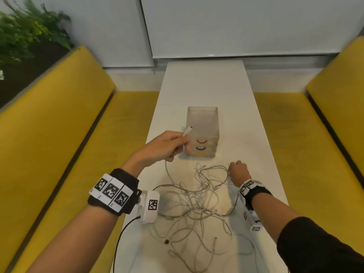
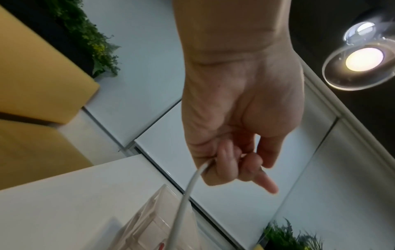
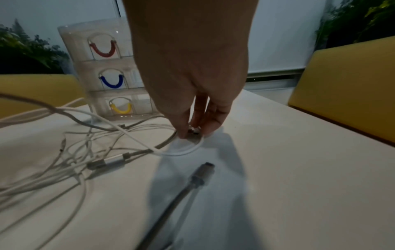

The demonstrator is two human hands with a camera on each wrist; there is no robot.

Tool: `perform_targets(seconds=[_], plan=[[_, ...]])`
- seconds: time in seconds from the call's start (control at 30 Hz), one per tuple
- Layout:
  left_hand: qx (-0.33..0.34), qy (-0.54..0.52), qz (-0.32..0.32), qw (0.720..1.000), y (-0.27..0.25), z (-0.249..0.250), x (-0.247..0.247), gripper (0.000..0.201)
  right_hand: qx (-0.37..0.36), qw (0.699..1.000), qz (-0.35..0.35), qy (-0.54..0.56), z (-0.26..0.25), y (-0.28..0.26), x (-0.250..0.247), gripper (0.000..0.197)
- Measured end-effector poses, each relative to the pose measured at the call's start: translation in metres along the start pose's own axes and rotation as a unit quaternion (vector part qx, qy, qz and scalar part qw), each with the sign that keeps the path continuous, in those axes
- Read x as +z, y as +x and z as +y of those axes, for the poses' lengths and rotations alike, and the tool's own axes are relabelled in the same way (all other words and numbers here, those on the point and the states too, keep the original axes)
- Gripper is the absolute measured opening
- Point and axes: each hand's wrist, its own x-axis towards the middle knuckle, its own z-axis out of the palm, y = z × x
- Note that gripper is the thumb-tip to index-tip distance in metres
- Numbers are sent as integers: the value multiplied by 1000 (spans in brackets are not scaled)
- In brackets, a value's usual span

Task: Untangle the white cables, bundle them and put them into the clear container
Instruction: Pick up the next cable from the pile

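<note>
Where the head view looks down the long white desk (image 1: pixel 206 85), a loose tangle of thin white cables (image 1: pixel 197 201) sprawls across its near half, the strands looping over one another, with small plugs at some ends. Beyond the tangle, near the desk's middle, stands the clear container (image 1: pixel 202 123), a tall frosted box with three stacked drawers whose curved handles are red, blue and yellow from top to bottom. The left hand (image 1: pixel 167 146) is raised just in front of the container, fingers curled around one cable end so that the white plug (image 1: pixel 188 131) sticks up past the thumb; the strand drops from the fist to the pile. The right hand (image 1: pixel 237 171) is down at the tangle's far right edge, fingertips bunched on a strand. Yellow benches (image 1: pixel 59 144) flank both long edges of the desk.

From the left wrist view, the left hand (image 2: pixel 230 135) is closed on a smooth white cable (image 2: pixel 188 194) that leaves the fist and runs down past the container's (image 2: pixel 153 225) top corner.

From the right wrist view, the right hand (image 3: pixel 192 94) reaches down to the desk (image 3: pixel 299 169), thumb and fingertips pinching a small connector (image 3: pixel 193 131) where a white cable (image 3: pixel 181 152) bends into a curve. More strands (image 3: pixel 64 152) spread to the left, and the container (image 3: pixel 102 67) stands behind them.
</note>
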Motion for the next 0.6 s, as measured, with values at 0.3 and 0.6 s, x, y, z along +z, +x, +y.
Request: perform_targets(seconds=[0.3,0.6], plan=[[103,102,96,985,35,-2,28,21,-49,961,109,251,-36,-32,-135,19],[178,89,150,968,43,31,46,10,-247,831,113,486,-88,-114,-258,16]])
